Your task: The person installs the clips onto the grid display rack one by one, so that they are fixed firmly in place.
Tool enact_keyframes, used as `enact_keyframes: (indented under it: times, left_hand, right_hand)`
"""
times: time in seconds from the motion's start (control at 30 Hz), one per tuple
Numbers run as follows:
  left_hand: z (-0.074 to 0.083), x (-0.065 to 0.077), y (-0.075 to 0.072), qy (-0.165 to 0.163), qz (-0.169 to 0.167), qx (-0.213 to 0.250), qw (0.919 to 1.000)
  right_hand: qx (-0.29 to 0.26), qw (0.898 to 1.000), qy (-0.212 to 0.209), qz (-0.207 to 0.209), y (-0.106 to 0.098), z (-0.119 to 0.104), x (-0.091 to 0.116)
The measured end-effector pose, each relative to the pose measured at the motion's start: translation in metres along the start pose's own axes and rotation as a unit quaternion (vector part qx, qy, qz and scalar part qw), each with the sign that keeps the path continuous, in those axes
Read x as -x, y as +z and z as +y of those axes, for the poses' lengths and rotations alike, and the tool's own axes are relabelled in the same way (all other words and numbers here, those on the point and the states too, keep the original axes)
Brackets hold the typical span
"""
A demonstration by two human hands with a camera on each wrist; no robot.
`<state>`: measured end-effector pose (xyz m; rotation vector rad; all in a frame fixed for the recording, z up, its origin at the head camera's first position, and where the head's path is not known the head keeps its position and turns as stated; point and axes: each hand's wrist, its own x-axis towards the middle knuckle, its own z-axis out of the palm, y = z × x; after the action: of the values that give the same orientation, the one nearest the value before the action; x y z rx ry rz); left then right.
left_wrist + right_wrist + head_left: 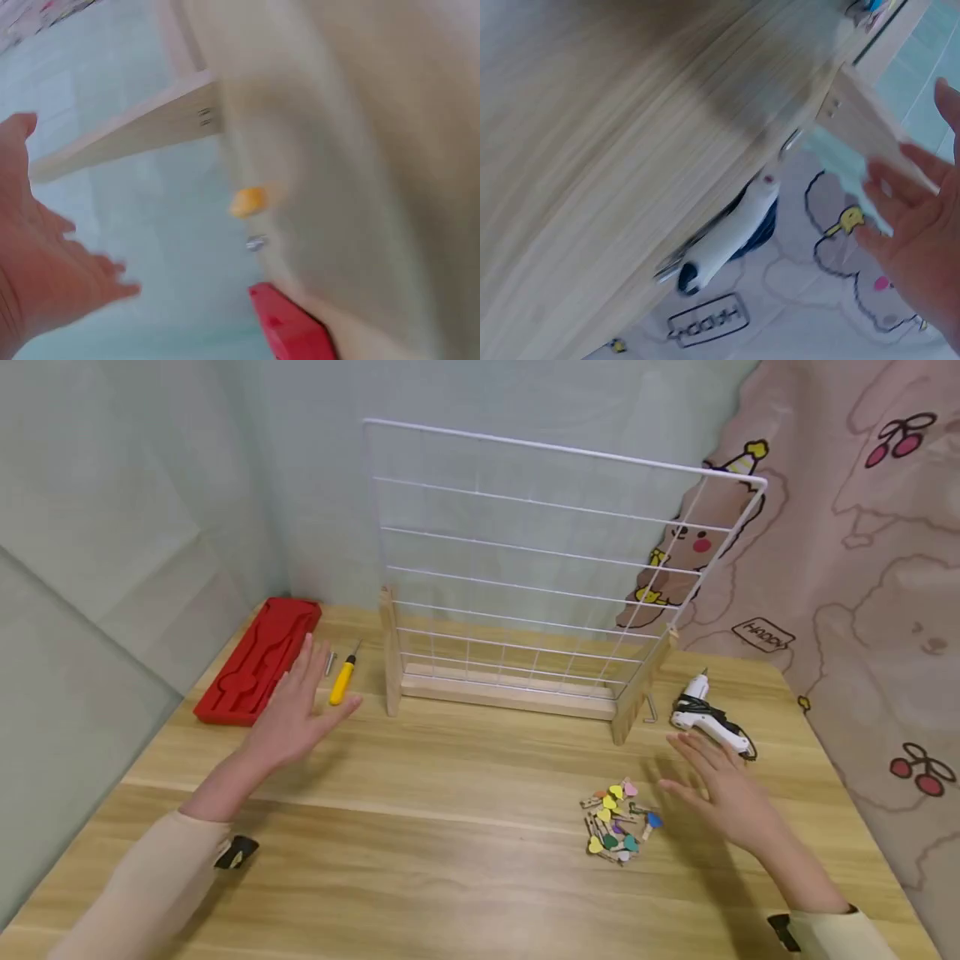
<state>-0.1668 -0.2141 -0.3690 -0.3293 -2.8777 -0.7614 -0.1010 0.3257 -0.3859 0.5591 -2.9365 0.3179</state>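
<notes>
My left hand [288, 718] hovers over the table's left side with fingers spread, holding nothing. Near it lie a yellow-handled screwdriver [342, 683], a small metal piece [330, 664] and a red molded tray [258, 660]. On the right, my right hand [731, 793] is also spread and holds nothing. Just left of it is a pile of small wooden clothespins [611, 822] with colored hearts. A white glue gun [708, 718] wrapped in its black cord lies beyond the right fingertips. Between and behind the hands stands a white wire grid rack [525, 585] in a wooden base [510, 693].
A bent metal hex key [651, 710] lies by the rack's right foot. The wooden table [420, 868] meets a pale green cloth backdrop [315, 485] behind and a pink cartoon-printed sheet [847, 585] at the right.
</notes>
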Motion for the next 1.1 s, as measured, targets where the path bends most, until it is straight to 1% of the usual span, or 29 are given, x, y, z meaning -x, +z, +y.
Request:
enact_keyframes:
  times: [0.07, 0.13, 0.2, 0.27, 0.3, 0.33, 0.4, 0.43, 0.5, 0.53, 0.57, 0.6, 0.67, 0.7, 0.8, 0.87, 0.9, 0.97, 1.03, 1.1]
  left_hand:
    - [0.003, -0.012, -0.005, 0.003, -0.008, 0.057, 0.9983]
    - [0.009, -0.026, -0.009, 0.007, -0.012, 0.105, 0.9944]
    - [0.016, -0.041, -0.012, 0.005, -0.014, 0.149, 0.9887]
    - [0.024, -0.056, -0.015, 0.005, -0.009, 0.201, 0.9795]
    - [0.028, -0.063, -0.016, 0.006, -0.004, 0.231, 0.9729]
    - [0.032, -0.070, -0.017, 0.009, 0.001, 0.264, 0.9644]
    - [0.040, -0.081, -0.019, 0.019, 0.014, 0.328, 0.9444]
    - [0.044, -0.085, -0.020, 0.026, 0.019, 0.358, 0.9332]
    - [0.052, -0.090, -0.021, 0.037, 0.021, 0.420, 0.9065]
    - [0.055, -0.091, -0.021, 0.041, 0.019, 0.445, 0.8946]
    - [0.058, -0.092, -0.020, 0.042, 0.015, 0.464, 0.8845]
    - [0.061, -0.093, -0.019, 0.042, 0.010, 0.478, 0.8773]
    - [0.063, -0.094, -0.016, 0.047, -0.001, 0.495, 0.8676]
    - [0.062, -0.095, -0.013, 0.050, -0.005, 0.499, 0.8653]
    - [0.057, -0.097, -0.007, 0.059, -0.008, 0.495, 0.8667]
    - [0.054, -0.098, -0.005, 0.064, -0.009, 0.502, 0.8627]
    - [0.052, -0.098, -0.004, 0.063, -0.009, 0.505, 0.8607]
    - [0.050, -0.098, -0.003, 0.056, -0.009, 0.507, 0.8598]
    - [0.047, -0.097, -0.002, 0.052, -0.010, 0.508, 0.8599]
    - [0.044, -0.098, 0.000, 0.049, -0.009, 0.502, 0.8633]
  right_hand:
    - [-0.030, 0.999, -0.033, -0.022, 0.003, -0.004, -0.007]
    - [-0.058, 0.996, -0.054, -0.040, 0.006, -0.008, -0.014]
    - [-0.085, 0.992, -0.072, -0.053, 0.009, -0.010, -0.020]
    - [-0.105, 0.989, -0.086, -0.061, 0.013, -0.012, -0.025]
    - [-0.108, 0.988, -0.096, -0.063, 0.015, -0.013, -0.028]
    - [-0.112, 0.986, -0.106, -0.067, 0.017, -0.015, -0.031]
    - [-0.119, 0.981, -0.127, -0.084, 0.021, -0.020, -0.037]
    - [-0.118, 0.979, -0.135, -0.095, 0.024, -0.024, -0.040]
    - [-0.125, 0.972, -0.156, -0.121, 0.028, -0.030, -0.047]
    - [-0.128, 0.968, -0.166, -0.134, 0.029, -0.033, -0.049]
    - [-0.131, 0.965, -0.176, -0.145, 0.030, -0.036, -0.052]
    - [-0.137, 0.961, -0.184, -0.155, 0.031, -0.038, -0.054]
    - [-0.140, 0.955, -0.201, -0.165, 0.032, -0.041, -0.057]
    - [-0.137, 0.954, -0.210, -0.166, 0.032, -0.042, -0.058]
    - [-0.142, 0.948, -0.229, -0.171, 0.034, -0.043, -0.060]
    - [-0.141, 0.945, -0.239, -0.173, 0.035, -0.044, -0.061]
    - [-0.142, 0.944, -0.243, -0.173, 0.037, -0.044, -0.062]
    - [-0.150, 0.942, -0.246, -0.174, 0.039, -0.044, -0.064]
    - [-0.152, 0.941, -0.249, -0.172, 0.042, -0.043, -0.065]
    - [-0.156, 0.940, -0.251, -0.170, 0.044, -0.042, -0.067]
